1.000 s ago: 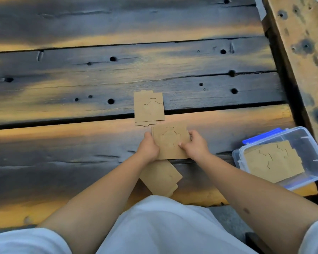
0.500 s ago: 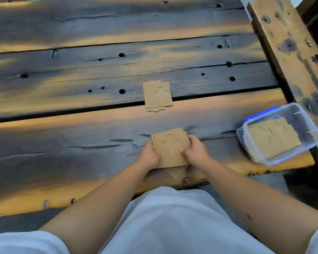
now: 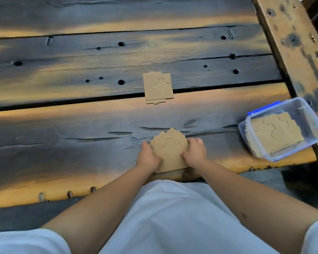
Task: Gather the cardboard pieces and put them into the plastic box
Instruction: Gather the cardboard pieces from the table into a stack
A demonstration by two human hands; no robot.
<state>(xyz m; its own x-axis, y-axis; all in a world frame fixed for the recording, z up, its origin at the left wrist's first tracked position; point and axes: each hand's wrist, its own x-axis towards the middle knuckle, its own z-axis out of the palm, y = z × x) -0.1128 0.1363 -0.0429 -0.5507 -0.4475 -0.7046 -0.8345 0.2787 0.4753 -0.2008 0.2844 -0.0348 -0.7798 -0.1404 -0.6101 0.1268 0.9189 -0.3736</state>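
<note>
A stack of brown cardboard pieces (image 3: pixel 170 151) with cut-out curves lies near the table's front edge, its corners fanned out of line. My left hand (image 3: pixel 148 157) grips the stack's left side and my right hand (image 3: pixel 194 153) grips its right side. Farther back, a second small pile of cardboard pieces (image 3: pixel 158 88) lies across the gap between two planks. The clear plastic box (image 3: pixel 309 114) sits at the right front of the table and holds several cardboard pieces (image 3: pixel 275 132).
The dark wooden plank table (image 3: pixel 81 125) has holes and cracks. A wooden beam (image 3: pixel 290 43) runs along the right side, just behind the box. A blue lid edge (image 3: pixel 263 108) shows at the box's back left. My white-clothed lap fills the bottom.
Both hands pulled the upper pieces back over the tilted pieces near the edge, forming one fanned stack. The far pile and the box stayed put; the camera view shifted.
</note>
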